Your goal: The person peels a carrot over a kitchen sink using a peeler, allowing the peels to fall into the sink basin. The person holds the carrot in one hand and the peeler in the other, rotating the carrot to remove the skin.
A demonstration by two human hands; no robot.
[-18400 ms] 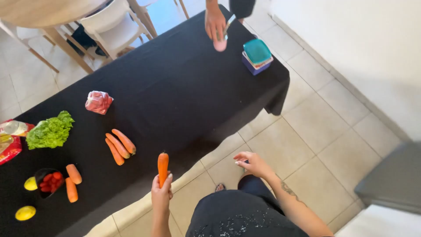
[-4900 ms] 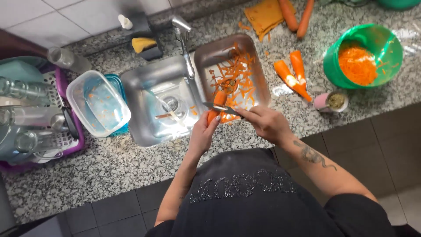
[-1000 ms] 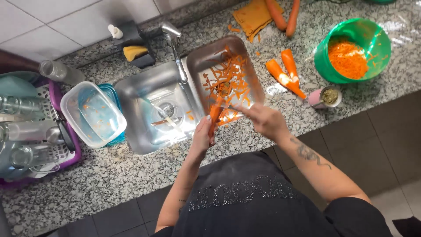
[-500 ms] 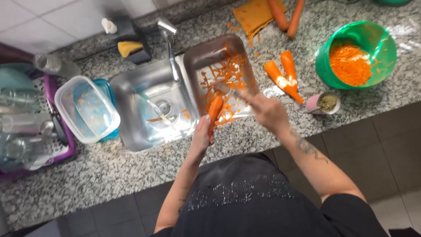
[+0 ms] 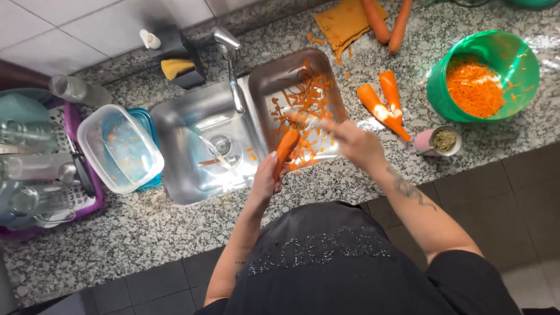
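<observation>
The left hand (image 5: 265, 181) is holding a carrot (image 5: 286, 149) by its lower end, with the grip closed tight around it. The carrot is tilting up and away from the body, over the edge of the right sink bowl (image 5: 265, 79). The right hand (image 5: 356, 140) is reaching across the top of the carrot. Its fingers are curled in, but it is blurry, so what it is holding is hard to tell. Orange peels (image 5: 306, 99) are lying in that bowl.

Water is running from the tap (image 5: 227, 46) into the left sink bowl (image 5: 175, 125). Two peeled carrots (image 5: 385, 102) are lying on the counter (image 5: 116, 233) just beside the sink. Near them, a green bowl (image 5: 501, 52) is holding grated carrot (image 5: 475, 87). A small cup (image 5: 437, 140) is sitting in front of the green bowl. Two more carrots (image 5: 388, 23) are lying at the back beside an orange cloth (image 5: 344, 20). On the left, a clear tub (image 5: 119, 149) is resting next to a dish rack (image 5: 41, 169) with glasses in it.
</observation>
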